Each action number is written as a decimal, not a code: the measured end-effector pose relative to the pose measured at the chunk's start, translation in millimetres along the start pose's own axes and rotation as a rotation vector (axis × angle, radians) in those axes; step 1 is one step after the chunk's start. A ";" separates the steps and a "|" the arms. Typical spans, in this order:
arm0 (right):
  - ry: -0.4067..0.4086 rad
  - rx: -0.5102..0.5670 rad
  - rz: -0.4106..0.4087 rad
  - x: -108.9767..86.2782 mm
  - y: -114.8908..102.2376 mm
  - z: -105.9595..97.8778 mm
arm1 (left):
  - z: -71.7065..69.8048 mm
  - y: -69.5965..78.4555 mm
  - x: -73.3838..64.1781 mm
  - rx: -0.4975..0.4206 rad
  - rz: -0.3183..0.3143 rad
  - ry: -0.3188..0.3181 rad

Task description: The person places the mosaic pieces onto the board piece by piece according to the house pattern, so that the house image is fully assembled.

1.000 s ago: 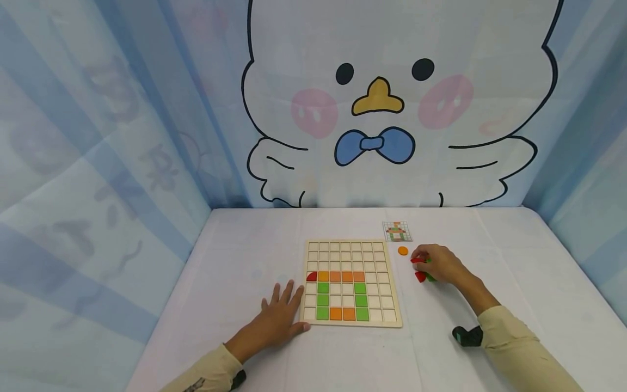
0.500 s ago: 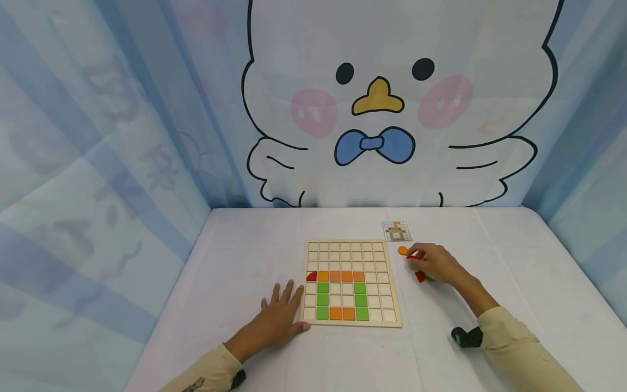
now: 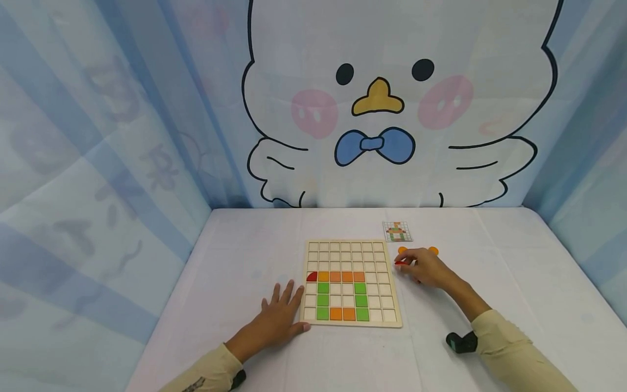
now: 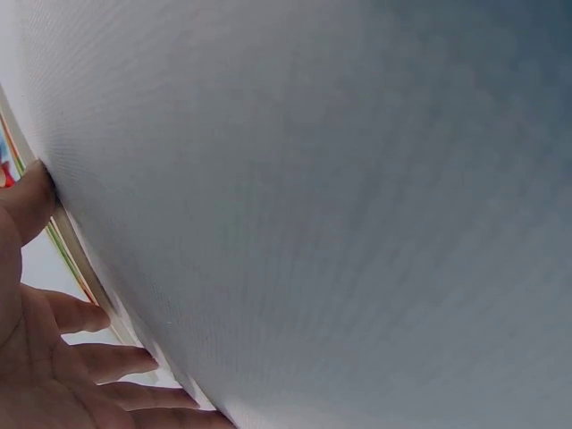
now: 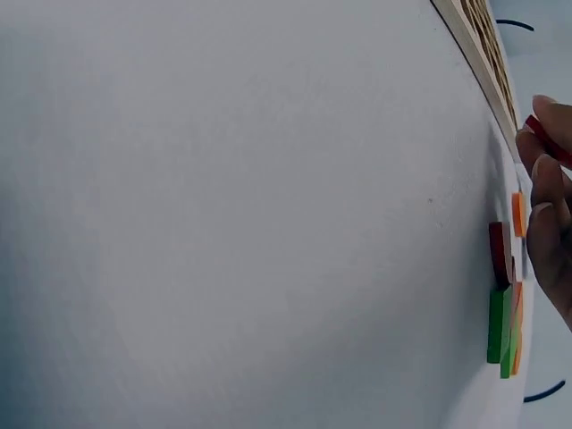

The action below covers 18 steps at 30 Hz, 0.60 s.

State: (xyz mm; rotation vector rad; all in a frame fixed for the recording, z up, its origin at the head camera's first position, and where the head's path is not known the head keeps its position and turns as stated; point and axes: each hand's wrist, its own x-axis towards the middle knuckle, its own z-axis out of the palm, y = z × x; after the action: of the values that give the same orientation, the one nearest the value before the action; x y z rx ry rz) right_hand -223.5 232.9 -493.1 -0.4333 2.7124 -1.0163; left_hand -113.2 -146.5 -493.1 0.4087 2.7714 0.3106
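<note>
PLACE: curtained tabletop booth | cartoon backdrop | blue-white drapes | white table

Cartoon backdrop behind white table; blue-striped curtain left

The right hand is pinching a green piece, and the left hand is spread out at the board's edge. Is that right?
Not quite: the piece in the right hand is red, not green, as the head view shows. The left hand is spread out at the board's edge.

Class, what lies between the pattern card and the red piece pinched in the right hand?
In the head view, an orange disc, partly hidden by the right hand, lies between the pattern card and the red piece.
</note>
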 end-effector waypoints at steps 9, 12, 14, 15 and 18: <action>-0.016 0.023 -0.018 0.1 -7.6 7.0 | -2.7 2.2 -1.4 -0.006 -0.005 -0.002; -0.037 0.057 -0.021 -0.7 -11.0 7.9 | -2.6 2.0 -1.3 -0.004 -0.005 -0.002; -0.052 0.078 -0.028 -1.3 -13.5 8.8 | -2.4 2.0 -1.2 -0.003 -0.004 0.000; -0.059 0.084 -0.031 -1.2 -14.2 9.3 | -2.2 1.8 -1.2 -0.003 -0.002 0.001; -0.082 0.099 -0.048 -1.1 -16.4 12.1 | -1.5 1.4 -1.1 -0.002 0.000 0.004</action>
State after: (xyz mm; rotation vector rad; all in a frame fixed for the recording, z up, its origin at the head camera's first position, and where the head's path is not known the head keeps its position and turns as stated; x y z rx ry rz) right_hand -215.7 214.2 -491.0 -0.5119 2.5788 -1.1145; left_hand -112.4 -145.8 -491.0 0.4082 2.7749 0.3145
